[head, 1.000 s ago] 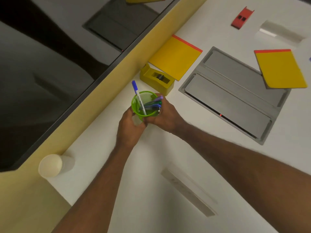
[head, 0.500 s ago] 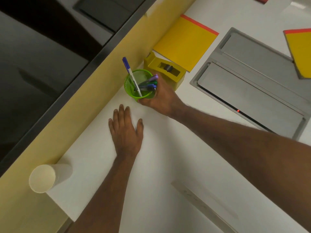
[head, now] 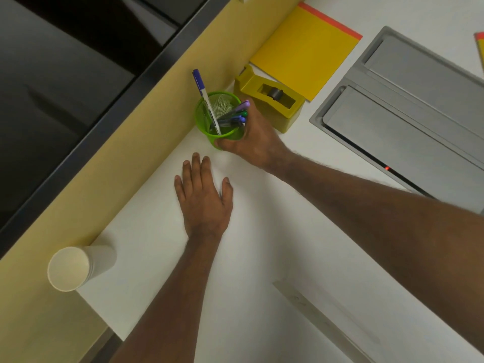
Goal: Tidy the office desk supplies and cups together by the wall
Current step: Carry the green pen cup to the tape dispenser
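A green mesh pen cup (head: 219,103) with several pens stands against the yellow wall strip, next to a yellow tape dispenser (head: 269,96). My right hand (head: 251,142) is wrapped around the cup's near side. My left hand (head: 204,197) lies flat on the white desk just in front of the cup, fingers spread, holding nothing. A white paper cup (head: 76,267) stands by the wall at the desk's left corner. A yellow notepad (head: 303,51) lies behind the dispenser.
A grey cable hatch (head: 408,119) is set into the desk at the right. A clear ruler (head: 322,318) lies near the front. A second yellow pad (head: 480,48) shows at the right edge. The desk's left edge drops off beside the paper cup.
My left hand let go of the pen cup and came down flat on the desk. My right hand pushed the cup closer to the wall, beside the tape dispenser.
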`<move>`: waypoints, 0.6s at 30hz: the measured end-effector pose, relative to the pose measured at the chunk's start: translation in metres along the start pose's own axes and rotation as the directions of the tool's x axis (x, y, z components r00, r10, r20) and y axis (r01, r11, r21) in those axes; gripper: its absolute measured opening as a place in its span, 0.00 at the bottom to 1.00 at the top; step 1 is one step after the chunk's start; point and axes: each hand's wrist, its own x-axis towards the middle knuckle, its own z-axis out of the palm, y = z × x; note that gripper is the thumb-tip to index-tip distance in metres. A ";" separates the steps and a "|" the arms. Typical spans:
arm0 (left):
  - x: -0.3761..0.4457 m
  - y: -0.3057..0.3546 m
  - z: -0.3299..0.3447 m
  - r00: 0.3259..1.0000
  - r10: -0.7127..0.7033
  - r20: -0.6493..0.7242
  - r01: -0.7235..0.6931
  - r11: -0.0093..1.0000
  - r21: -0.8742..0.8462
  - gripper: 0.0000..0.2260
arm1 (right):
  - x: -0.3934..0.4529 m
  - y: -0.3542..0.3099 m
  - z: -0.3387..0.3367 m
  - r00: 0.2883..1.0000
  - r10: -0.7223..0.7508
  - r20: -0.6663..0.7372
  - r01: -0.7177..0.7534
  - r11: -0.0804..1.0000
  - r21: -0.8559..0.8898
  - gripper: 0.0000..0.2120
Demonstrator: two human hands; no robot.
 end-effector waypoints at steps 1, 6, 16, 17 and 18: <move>0.000 0.000 0.000 1.000 0.000 0.000 0.000 1.000 0.002 0.28 | 0.000 0.000 0.000 1.000 0.003 0.001 -0.003 1.000 0.002 0.37; 0.000 0.001 0.001 1.000 0.003 -0.010 -0.003 1.000 -0.001 0.28 | -0.005 0.004 -0.003 0.999 0.028 0.019 -0.028 1.000 0.009 0.42; -0.008 -0.001 -0.002 0.999 0.015 0.034 -0.014 1.000 -0.016 0.28 | -0.092 0.020 -0.044 0.986 0.149 0.075 -0.132 0.972 -0.193 0.39; -0.013 -0.001 -0.003 0.999 0.014 0.049 -0.013 1.000 -0.027 0.28 | -0.108 0.024 -0.048 0.987 0.148 0.058 -0.132 0.965 -0.226 0.37; -0.020 0.000 -0.005 0.998 0.014 0.065 -0.012 0.999 -0.040 0.28 | -0.126 0.028 -0.052 0.988 0.147 0.042 -0.133 0.959 -0.250 0.35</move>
